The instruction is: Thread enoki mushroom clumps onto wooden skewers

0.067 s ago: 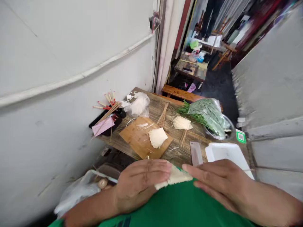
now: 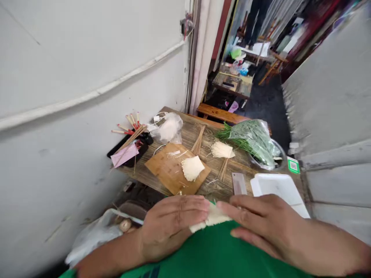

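Note:
My left hand (image 2: 176, 214) is closed over a pale, wedge-shaped bunch of enoki mushrooms (image 2: 216, 216), held close against my green shirt. From the other side my right hand (image 2: 261, 220) reaches over with its fingers stretched out. Its fingertips touch the bunch's right end, while the thumb is held apart below. Beyond my hands, a fan of enoki (image 2: 193, 168) lies on a wooden cutting board (image 2: 162, 166). Another enoki fan (image 2: 222, 150) rests on the table near thin bamboo skewers (image 2: 223, 170). The palm sides of both hands are hidden.
A cleaver (image 2: 239, 183) and a white tray (image 2: 274, 185) are near my right hand. Bagged green chives (image 2: 252, 141) rest in a bowl. More skewers (image 2: 198, 141), a plastic bag (image 2: 169, 127) and a black box (image 2: 118, 148) occupy the table (image 2: 185, 117). A wall (image 2: 72, 116) borders the left.
My right hand has shifted left, its fingertips now over the right end of the enoki bunch. The left hand keeps its place. The view has shifted slightly.

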The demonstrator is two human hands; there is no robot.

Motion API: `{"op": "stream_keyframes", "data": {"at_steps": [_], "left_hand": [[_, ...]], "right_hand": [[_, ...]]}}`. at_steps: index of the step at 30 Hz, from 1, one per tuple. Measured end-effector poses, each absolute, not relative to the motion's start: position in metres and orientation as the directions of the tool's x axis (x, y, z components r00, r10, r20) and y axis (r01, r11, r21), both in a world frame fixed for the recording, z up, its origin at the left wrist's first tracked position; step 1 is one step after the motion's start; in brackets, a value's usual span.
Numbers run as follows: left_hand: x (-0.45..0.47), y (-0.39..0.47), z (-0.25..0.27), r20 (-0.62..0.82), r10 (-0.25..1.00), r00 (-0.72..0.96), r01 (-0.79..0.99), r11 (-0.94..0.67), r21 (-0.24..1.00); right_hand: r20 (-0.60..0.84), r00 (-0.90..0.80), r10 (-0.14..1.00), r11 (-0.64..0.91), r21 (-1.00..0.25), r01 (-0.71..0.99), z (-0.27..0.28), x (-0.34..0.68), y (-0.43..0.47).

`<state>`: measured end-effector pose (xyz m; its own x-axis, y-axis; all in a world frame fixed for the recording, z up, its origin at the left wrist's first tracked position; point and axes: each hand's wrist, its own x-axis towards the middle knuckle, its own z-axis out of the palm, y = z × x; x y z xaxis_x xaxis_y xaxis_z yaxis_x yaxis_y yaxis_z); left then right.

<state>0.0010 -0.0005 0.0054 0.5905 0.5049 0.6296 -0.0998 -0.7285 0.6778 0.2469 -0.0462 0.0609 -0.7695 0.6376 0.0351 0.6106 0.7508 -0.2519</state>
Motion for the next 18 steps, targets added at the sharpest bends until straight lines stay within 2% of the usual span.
{"op": "stream_keyframes", "data": {"at_steps": [2, 5, 9, 14, 18], "left_hand": [[0.002, 0.000, 0.009, 0.630, 0.499, 0.594, -0.105, -0.729, 0.676], [0.002, 0.001, 0.009, 0.632, 0.489, 0.601, -0.104, -0.736, 0.669], [0.000, 0.002, 0.005, 0.607, 0.485, 0.630, -0.049, -0.755, 0.654], [0.000, 0.001, 0.006, 0.614, 0.499, 0.612, -0.045, -0.753, 0.656], [0.001, 0.000, 0.008, 0.626, 0.515, 0.585, -0.056, -0.745, 0.665]], "right_hand": [[0.095, -0.798, 0.594, 0.797, -0.202, 0.569, 0.061, 0.238, -0.043], [0.196, -0.836, 0.512, 0.850, -0.257, 0.460, 0.054, 0.233, -0.041], [0.197, -0.833, 0.517, 0.838, -0.313, 0.446, 0.043, 0.232, -0.044], [0.303, -0.771, 0.560, 0.823, -0.313, 0.474, 0.038, 0.228, -0.050], [0.253, -0.802, 0.540, 0.829, -0.323, 0.456, 0.045, 0.229, -0.046]]}}
